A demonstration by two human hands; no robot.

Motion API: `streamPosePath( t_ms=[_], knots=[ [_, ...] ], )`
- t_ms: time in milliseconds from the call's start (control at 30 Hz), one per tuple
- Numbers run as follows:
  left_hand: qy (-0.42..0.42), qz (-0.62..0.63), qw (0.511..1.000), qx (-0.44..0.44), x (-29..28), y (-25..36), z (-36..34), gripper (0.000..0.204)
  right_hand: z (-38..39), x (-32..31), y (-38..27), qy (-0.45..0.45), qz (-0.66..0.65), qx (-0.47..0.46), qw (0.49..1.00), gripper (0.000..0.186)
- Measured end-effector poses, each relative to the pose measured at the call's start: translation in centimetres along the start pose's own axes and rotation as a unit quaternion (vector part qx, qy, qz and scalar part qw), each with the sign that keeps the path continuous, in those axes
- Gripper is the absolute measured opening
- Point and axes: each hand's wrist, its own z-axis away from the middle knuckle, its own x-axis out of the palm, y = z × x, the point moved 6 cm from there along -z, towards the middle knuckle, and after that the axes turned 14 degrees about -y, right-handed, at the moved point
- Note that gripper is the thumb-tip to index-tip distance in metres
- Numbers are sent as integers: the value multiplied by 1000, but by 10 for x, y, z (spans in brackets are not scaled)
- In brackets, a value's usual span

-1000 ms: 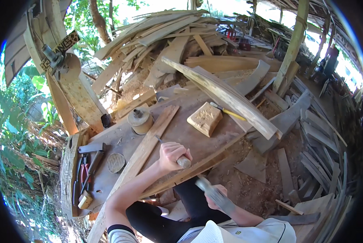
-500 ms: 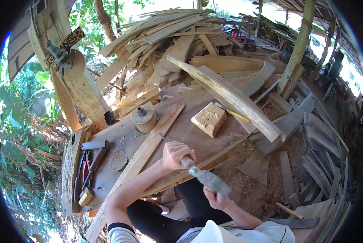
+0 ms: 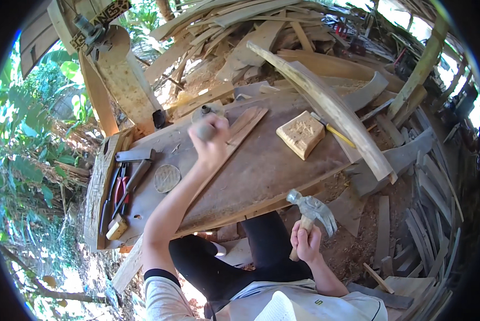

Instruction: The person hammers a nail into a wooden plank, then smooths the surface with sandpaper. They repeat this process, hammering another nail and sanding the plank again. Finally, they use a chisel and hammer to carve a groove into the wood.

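Observation:
My left hand (image 3: 212, 144) is closed around a chisel (image 3: 203, 130), whose rounded handle end faces up; most of its blade is hidden. It hovers over the long wooden plank (image 3: 245, 124) lying across the bench, close to a round container (image 3: 216, 111) that it partly covers. Lower right, my right hand (image 3: 307, 243) grips a claw hammer (image 3: 315, 208) by its wooden handle, head up, beyond the bench's near edge. Hammer and chisel are well apart.
On the bench (image 3: 240, 184) lie a carved wood block (image 3: 300, 136), a yellow-handled tool (image 3: 340, 137), a round disc (image 3: 167, 178), red-handled pliers (image 3: 120, 184) and another hammer (image 3: 138, 171). A long beam (image 3: 331, 115) slants at right. Piled boards (image 3: 250, 24) stand behind.
My left hand has moved away from me with the chisel, toward the container. My right hand has drawn the hammer off the chisel's end and turned its head upward. The view has shifted slightly.

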Motion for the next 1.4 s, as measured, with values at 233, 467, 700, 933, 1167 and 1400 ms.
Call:
streamPosePath(
  t_ms=[233, 467, 700, 933, 1167, 1400],
  knots=[
    [-35, 144, 989, 20, -31, 12, -27, 19, -1, 3, 9, 23, -99, 44, 994, 34],
    [-114, -127, 984, 53, 11, 15, -6, 21, -8, 4, 7, 26, -119, 48, 991, 39],
    [-264, -180, 936, 149, 63, 34, 28, 21, -16, 6, -8, 24, -90, -5, 996, 50],
    [-315, -214, 901, 205, 81, 24, 52, 20, -25, 16, -81, 29, 53, -255, 965, 57],
    [-316, -216, 898, 218, 85, 24, 55, 22, -27, 34, -69, 48, 365, -235, 900, 27],
    [-253, -189, 914, 254, 79, 30, 54, 27, -17, 29, -44, 33, 355, -266, 896, 7]
  ],
)
